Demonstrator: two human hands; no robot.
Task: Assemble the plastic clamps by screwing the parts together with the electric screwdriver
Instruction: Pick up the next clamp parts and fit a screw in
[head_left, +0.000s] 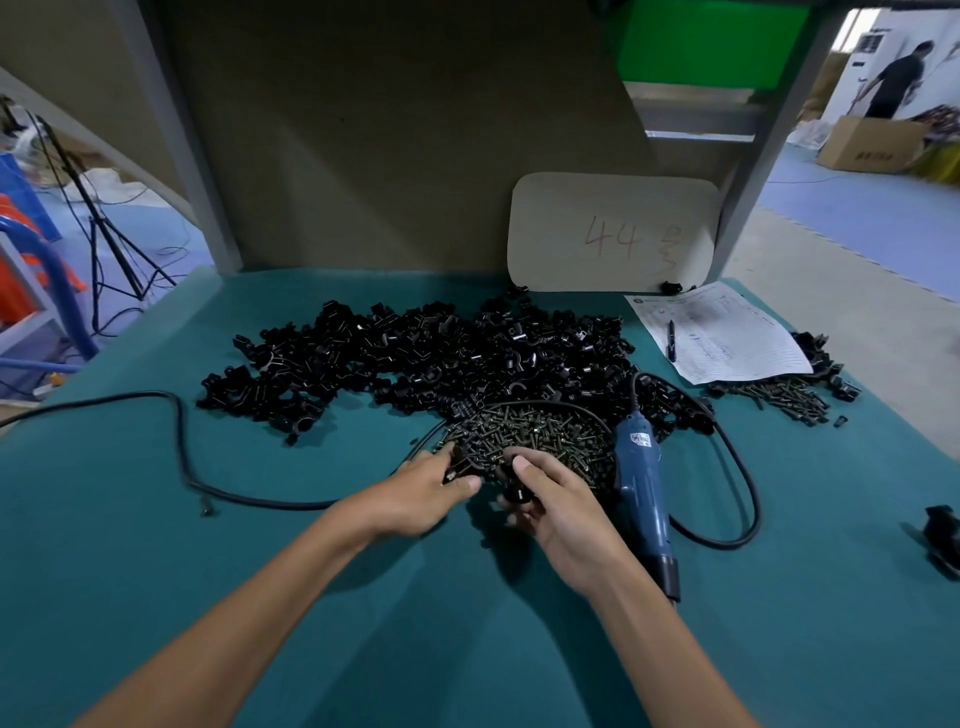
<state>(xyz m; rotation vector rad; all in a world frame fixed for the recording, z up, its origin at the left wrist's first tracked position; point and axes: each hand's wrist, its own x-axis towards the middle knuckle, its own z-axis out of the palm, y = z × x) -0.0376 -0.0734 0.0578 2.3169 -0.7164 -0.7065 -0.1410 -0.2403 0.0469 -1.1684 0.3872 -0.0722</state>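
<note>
Black plastic clamp part (515, 486), small and glossy, pinched between thumb and curled forefingers of right hand (558, 512), held low over teal mat-covered bench (311, 597). Fingers narrow, closed on the part. Held close in front, likely for presenting the screw hole upward. Long axis apparently running away from the body, along the thumb; open end too dark to make out.

Just beside, left hand (415, 496), fingertips curled and pinching a small dark piece (453, 465): screw or second clamp half, not clear which. Placed a short way left of the right-hand fingertips, probably for bringing the two pieces together.

Heap of dark metal screws (540, 434) directly beyond both sets of fingertips, touching them, within easy reach for picking. Wide spread of loose black plastic clamp parts (415, 353) farther beyond.

Blue electric screwdriver (644, 499) flat on the mat just right of the right-hand fingers, untouched. Long axis near to far, dark bit end toward the body, black cord (748, 499) end away. Laid so, seemingly, for a quick grab after seating of a screw.
</note>
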